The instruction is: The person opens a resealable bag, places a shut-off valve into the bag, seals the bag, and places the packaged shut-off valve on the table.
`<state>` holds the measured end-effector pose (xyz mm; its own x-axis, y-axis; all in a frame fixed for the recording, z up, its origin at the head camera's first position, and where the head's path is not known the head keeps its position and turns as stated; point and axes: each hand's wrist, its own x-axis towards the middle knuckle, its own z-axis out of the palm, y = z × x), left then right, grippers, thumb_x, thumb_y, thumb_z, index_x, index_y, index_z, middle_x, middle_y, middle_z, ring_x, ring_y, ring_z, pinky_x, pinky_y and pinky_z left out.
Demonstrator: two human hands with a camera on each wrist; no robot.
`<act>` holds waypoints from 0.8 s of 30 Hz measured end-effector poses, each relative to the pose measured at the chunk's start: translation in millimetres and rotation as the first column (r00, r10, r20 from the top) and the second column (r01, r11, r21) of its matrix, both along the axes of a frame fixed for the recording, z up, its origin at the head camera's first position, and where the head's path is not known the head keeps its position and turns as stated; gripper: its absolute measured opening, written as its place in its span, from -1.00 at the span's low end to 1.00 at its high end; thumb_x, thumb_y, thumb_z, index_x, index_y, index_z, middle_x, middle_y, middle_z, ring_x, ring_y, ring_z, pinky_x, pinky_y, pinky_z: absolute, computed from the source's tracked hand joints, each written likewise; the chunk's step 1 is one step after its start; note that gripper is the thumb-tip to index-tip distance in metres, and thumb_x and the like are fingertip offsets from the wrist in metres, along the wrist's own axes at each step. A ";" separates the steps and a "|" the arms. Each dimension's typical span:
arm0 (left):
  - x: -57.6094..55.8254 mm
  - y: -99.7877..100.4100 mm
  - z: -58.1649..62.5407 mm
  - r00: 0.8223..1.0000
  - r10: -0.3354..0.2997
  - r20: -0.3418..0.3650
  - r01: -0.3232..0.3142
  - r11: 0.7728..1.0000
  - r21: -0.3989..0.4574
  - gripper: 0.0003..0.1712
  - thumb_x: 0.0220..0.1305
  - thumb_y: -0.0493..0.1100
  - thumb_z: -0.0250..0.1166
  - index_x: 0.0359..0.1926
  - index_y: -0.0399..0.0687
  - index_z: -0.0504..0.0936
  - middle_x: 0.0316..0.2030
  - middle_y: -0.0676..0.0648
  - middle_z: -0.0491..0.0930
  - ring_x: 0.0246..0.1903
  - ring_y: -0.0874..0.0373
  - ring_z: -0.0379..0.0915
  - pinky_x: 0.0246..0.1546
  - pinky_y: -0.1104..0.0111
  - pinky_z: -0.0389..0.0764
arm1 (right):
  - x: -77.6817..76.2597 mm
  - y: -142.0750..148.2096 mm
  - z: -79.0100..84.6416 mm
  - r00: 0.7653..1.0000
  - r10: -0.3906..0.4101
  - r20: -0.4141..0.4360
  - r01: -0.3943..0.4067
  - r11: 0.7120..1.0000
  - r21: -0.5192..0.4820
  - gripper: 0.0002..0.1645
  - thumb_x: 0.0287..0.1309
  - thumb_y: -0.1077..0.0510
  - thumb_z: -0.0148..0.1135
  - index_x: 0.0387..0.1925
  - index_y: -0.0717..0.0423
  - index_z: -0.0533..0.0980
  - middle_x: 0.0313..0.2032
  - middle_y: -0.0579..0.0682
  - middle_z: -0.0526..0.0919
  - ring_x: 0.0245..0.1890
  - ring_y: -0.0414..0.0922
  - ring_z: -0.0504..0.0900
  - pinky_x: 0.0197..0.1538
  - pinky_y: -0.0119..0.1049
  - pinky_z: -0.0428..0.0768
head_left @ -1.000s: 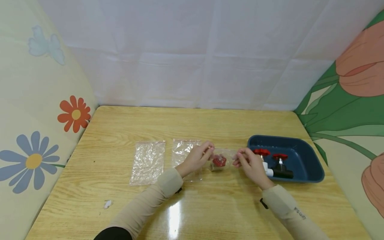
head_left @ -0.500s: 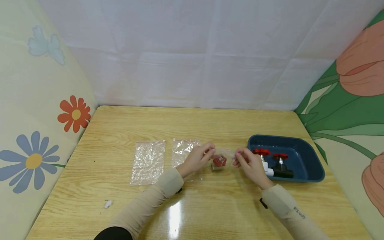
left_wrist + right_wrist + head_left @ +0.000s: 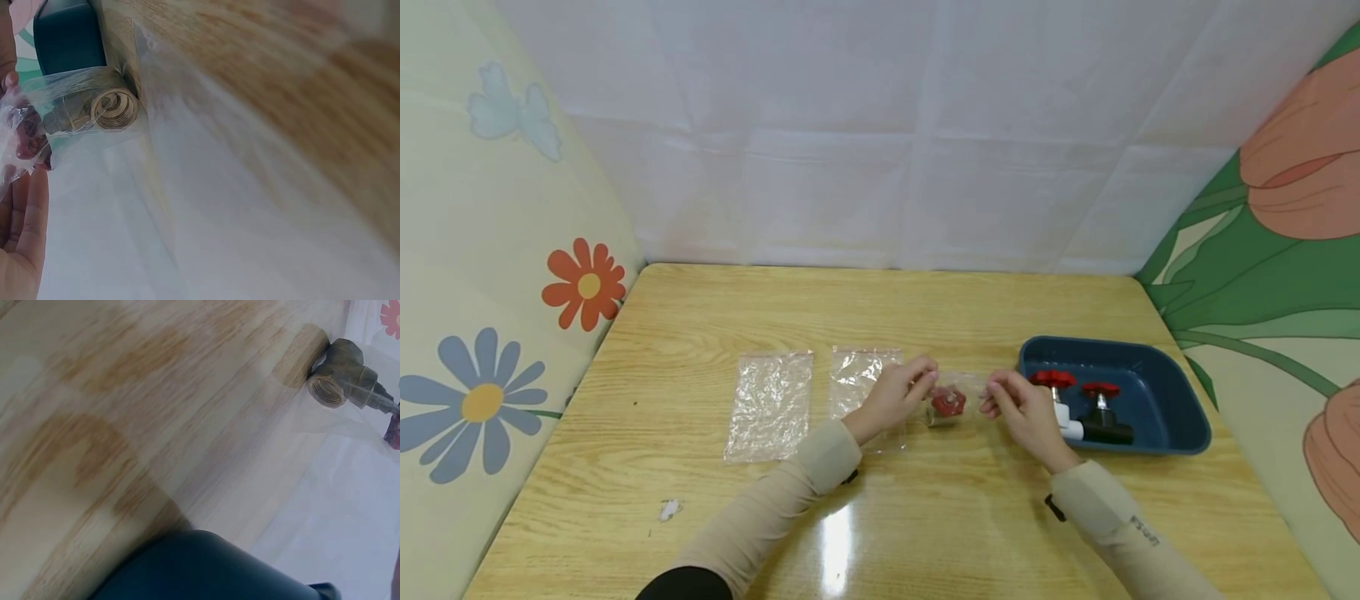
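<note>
Left hand (image 3: 893,395) pinches a clear bag (image 3: 973,387) round a red-wheeled brass valve (image 3: 946,407).

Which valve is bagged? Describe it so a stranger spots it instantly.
On the wooden table, find the blue tray, then look just left. The valve there has a brass-coloured body inside a clear bag, unlike the tray's white valve and black valve.

dark lettering (image 3: 1145,531) on right sleeve (image 3: 1108,518), too blurred to read
</note>
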<state>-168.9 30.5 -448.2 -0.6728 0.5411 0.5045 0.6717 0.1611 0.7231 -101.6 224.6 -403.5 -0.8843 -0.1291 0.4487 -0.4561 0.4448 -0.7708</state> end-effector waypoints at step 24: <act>3.1 5.1 1.3 0.998 0.014 0.065 -0.014 1.000 -0.002 -0.91 0.27 -0.35 0.05 -0.32 -0.25 0.49 -0.56 -0.08 0.54 -0.55 0.17 0.50 -0.48 0.59 0.52 | -1.7 -6.8 -7.5 0.990 -0.088 0.109 0.099 0.990 -0.103 -0.94 0.11 0.51 0.03 -0.36 0.49 0.44 -0.49 0.25 0.56 -0.62 -0.09 0.58 -0.58 -0.27 0.59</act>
<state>-165.7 35.6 -446.9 -0.7119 0.5320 0.4585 0.6206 0.1711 0.7652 -103.2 217.8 -411.0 -0.9326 0.0010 0.3610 -0.3315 0.3933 -0.8576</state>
